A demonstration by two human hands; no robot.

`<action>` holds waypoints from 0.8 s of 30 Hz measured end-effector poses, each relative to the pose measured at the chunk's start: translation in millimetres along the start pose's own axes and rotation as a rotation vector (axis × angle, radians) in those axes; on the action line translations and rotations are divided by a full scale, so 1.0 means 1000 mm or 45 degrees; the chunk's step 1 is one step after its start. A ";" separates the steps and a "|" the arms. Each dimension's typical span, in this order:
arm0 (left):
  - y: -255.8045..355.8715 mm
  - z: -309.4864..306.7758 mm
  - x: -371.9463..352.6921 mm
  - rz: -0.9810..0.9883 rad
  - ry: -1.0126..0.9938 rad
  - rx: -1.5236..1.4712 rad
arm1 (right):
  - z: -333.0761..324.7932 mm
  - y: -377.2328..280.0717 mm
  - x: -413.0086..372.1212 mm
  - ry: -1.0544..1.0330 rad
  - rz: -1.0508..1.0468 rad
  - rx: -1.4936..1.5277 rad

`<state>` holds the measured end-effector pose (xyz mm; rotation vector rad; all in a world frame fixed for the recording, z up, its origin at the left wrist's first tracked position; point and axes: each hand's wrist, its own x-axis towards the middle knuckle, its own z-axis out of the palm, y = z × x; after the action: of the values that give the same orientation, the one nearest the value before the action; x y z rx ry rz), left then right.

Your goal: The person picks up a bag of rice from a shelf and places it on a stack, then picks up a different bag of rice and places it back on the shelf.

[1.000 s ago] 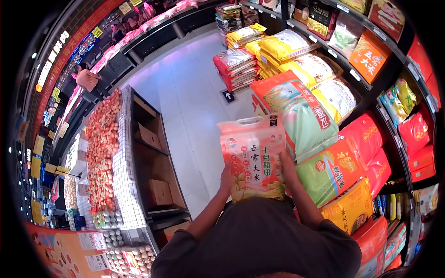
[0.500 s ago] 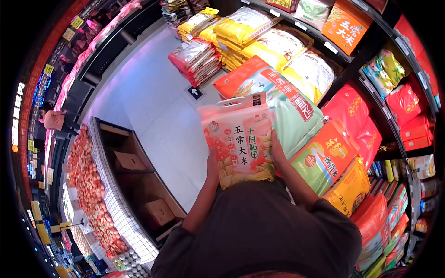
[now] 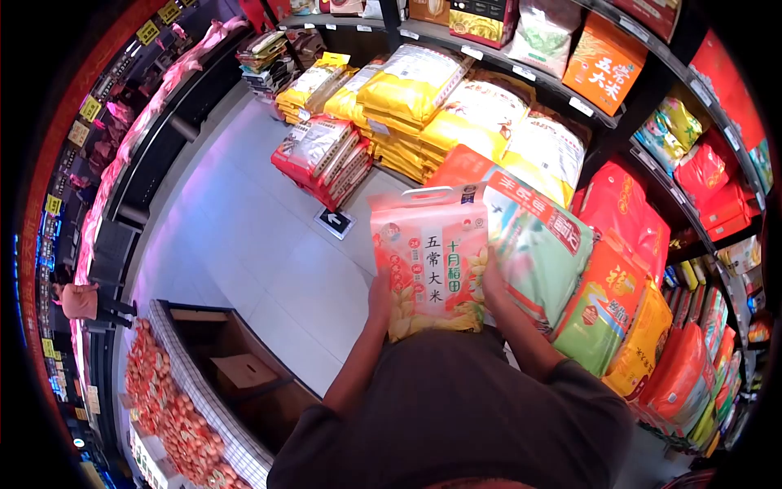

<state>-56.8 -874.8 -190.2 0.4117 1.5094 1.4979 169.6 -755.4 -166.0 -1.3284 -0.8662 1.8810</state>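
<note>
Leftward, reddish goods (image 3: 177,410) are heaped beside a dark display unit (image 3: 267,407). Next, the left hand (image 3: 380,298) is pressed against 1 side of a pink rice bag (image 3: 432,269), its fingers partly hidden, their spread impossible to tell. The pink rice bag is held up before a dark shirt (image 3: 448,399). Its other side is clasped by the right hand (image 3: 495,287), fingers likewise partly hidden. Farther right, a green-and-red bag (image 3: 538,257) is displayed.

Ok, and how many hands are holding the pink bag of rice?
2: the left hand at the left side of the pink bag, and the right hand at its right side. Both seem partly hidden behind it.
</note>
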 end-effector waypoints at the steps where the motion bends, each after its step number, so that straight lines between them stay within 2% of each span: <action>1: 0.007 -0.021 0.011 0.002 -0.016 -0.008 | 0.017 0.002 0.009 -0.004 0.049 -0.018; 5: 0.049 -0.094 0.037 -0.050 -0.081 -0.252 | 0.107 0.016 0.042 0.003 0.077 -0.160; 7: 0.073 -0.111 0.039 -0.094 -0.056 -0.381 | 0.147 0.026 0.055 -0.161 -0.065 0.034; 8: 0.081 -0.122 0.043 -0.125 -0.015 -0.449 | 0.164 0.020 0.055 -0.151 -0.055 0.037; 10: 0.095 -0.142 0.054 -0.157 0.037 -0.512 | 0.201 -0.002 0.054 -0.252 0.137 0.101; 15: 0.117 -0.165 0.086 -0.174 0.062 -0.625 | 0.244 0.004 0.101 -0.358 0.236 0.111; 19: 0.096 -0.204 0.146 -0.119 0.020 -0.529 | 0.273 0.010 0.135 -0.420 0.213 0.176; 24: 0.129 -0.200 0.223 -0.163 -0.033 -0.482 | 0.305 -0.021 0.184 -0.466 0.238 0.254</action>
<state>-372.8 -794.3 -193.1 0.1077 1.1733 1.6237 -166.1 -635.2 -163.6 -0.9876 -0.7235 2.3376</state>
